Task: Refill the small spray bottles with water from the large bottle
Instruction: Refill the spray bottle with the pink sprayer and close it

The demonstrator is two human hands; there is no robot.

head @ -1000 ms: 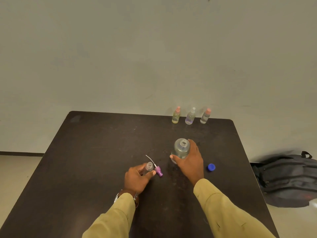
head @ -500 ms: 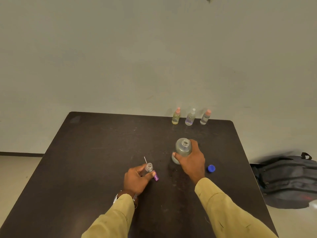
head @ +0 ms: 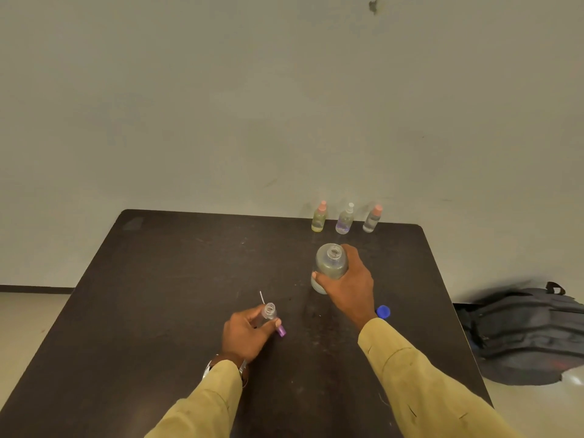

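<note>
progress looks early: the left hand (head: 249,336) grips an uncapped small spray bottle (head: 269,312) upright near the middle of the tabletop (head: 151,295). its purple spray head (head: 281,331) shows just beside the thumb, with the dip tube (head: 261,297) poking out behind; whether it is held or lies loose cannot be told. the right hand (head: 347,289) wraps round the large bottle (head: 330,263), open-mouthed and apart from the small one. its blue cap (head: 383,311) lies by the right wrist. no water is pouring yet. three capped spray bottles (head: 344,219) stand in a row at the far edge, with some liquid inside; whether they need filling cannot be told. a dark backpack (head: 524,333) lies on the floor to the right. nothing stands between the two held bottles.
</note>
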